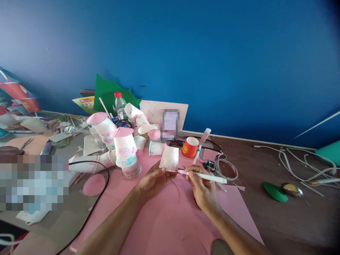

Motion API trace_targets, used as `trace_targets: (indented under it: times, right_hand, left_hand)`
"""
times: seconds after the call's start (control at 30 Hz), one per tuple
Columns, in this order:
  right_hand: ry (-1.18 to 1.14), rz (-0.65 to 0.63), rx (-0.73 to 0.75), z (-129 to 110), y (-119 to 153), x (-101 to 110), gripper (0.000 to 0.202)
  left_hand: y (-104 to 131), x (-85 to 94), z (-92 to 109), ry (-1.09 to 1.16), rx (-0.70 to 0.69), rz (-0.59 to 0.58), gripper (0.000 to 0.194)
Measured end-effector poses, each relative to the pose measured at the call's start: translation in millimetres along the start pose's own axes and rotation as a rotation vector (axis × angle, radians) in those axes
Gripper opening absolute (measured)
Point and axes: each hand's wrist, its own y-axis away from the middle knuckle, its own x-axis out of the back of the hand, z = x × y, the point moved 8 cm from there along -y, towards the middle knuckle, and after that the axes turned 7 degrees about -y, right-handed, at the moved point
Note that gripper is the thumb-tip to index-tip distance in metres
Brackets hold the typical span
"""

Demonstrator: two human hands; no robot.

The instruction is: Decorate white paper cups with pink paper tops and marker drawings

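My left hand (156, 177) grips a white paper cup (170, 157) by its lower edge, over a large pink paper sheet (164, 219). Pink marker strokes run along the cup's bottom band. In my right hand (203, 191) is a white marker pen (209, 177), its pink tip end at the cup's lower right edge. Whether the tip touches the cup, I cannot tell. Left of the cup stands a stack of decorated paper cups (126, 156) with a pink paper top. A red paper cup (189, 148) stands just behind my right hand.
Behind the stack are more paper cups (102, 125), a red-capped bottle (120, 102) and green cut paper (110, 92). A roll of tape (230, 173) and another marker (197, 154) lie right of centre. White cables (289, 159) spread over the table's right side. A black cable (102, 189) curves at left.
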Motion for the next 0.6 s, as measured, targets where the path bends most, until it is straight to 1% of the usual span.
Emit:
trace_targets:
  times: [0.13, 0.33, 0.4, 0.5, 0.6]
  right_hand:
    - [-0.001, 0.048, 0.026, -3, -1, 4, 0.016]
    - [0.020, -0.010, 0.010, 1, 0, 1, 0.014]
    - [0.020, 0.020, 0.024, 0, 0, 2, 0.016]
    - [-0.016, 0.116, 0.107, -7, -2, 8, 0.022]
    - [0.003, 0.139, 0.186, -18, -3, 9, 0.032]
  left_hand:
    - [0, 0.4, 0, 0.004, -0.001, 0.005, 0.032]
    - [1, 1.2, -1, 0.006, 0.004, 0.004, 0.030]
    - [1, 0.9, -1, 0.011, 0.009, 0.006, 0.031]
    - [0, 0.4, 0, 0.019, 0.018, 0.007, 0.036]
    - [0, -0.3, 0, 0.021, 0.019, 0.004, 0.042]
